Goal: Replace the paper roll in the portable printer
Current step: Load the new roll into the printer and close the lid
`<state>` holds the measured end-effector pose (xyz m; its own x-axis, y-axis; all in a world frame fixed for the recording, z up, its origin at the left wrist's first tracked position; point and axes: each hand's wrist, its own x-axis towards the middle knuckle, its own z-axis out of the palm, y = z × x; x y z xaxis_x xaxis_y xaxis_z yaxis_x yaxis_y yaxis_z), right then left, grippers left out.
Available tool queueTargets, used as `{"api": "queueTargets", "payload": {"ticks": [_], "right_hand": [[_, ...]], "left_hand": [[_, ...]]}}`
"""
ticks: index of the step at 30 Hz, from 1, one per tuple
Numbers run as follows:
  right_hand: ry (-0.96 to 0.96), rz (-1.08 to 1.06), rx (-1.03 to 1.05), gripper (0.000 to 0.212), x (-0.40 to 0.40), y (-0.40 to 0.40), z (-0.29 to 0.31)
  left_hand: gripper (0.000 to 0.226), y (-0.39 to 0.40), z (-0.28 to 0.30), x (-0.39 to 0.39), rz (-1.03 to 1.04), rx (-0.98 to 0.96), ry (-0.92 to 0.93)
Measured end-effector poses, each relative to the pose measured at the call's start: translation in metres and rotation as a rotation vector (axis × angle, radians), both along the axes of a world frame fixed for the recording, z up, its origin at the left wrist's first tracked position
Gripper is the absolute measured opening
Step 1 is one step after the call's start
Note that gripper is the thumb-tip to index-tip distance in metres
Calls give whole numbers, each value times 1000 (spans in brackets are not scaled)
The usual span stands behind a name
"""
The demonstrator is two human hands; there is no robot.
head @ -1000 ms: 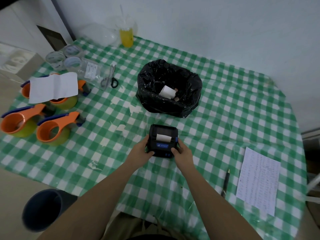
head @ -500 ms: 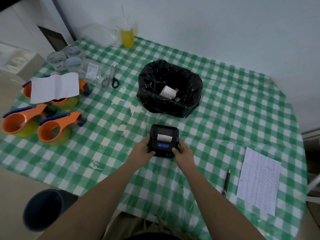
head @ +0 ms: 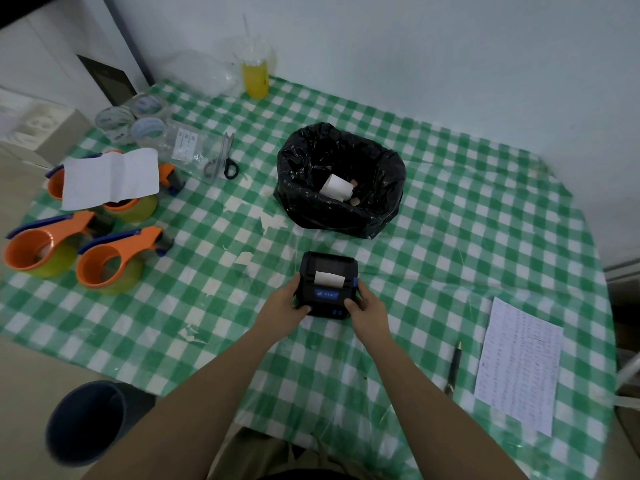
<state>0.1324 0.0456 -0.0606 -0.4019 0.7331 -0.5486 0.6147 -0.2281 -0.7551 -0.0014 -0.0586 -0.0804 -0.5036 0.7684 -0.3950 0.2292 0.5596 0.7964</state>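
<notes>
A small black portable printer [head: 327,268] with a blue label rests on the green checked tablecloth [head: 450,220] near the front middle. A short strip of white paper [head: 329,278] sticks out of its slot. My left hand [head: 282,304] grips its left side and my right hand [head: 369,310] grips its right side, thumbs on the front edge. Behind it stands a black bag [head: 377,202] with a white paper roll [head: 335,187] lying inside.
Three orange tape dispensers [head: 104,261] and a white sheet [head: 110,176] sit at the left, with scissors [head: 221,161] and tape rolls behind. A yellow drink cup [head: 255,76] stands at the back. A pen [head: 454,367] and written sheet [head: 519,362] lie right. A dark bin [head: 86,424] stands below the table's edge.
</notes>
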Motion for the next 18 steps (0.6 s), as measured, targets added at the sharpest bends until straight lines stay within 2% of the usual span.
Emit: {"api": "queueTargets", "payload": {"ticks": [18], "right_hand": [[28, -23, -30, 52, 0, 0, -1]], "left_hand": [[73, 0, -3, -1, 2, -16, -6]]}}
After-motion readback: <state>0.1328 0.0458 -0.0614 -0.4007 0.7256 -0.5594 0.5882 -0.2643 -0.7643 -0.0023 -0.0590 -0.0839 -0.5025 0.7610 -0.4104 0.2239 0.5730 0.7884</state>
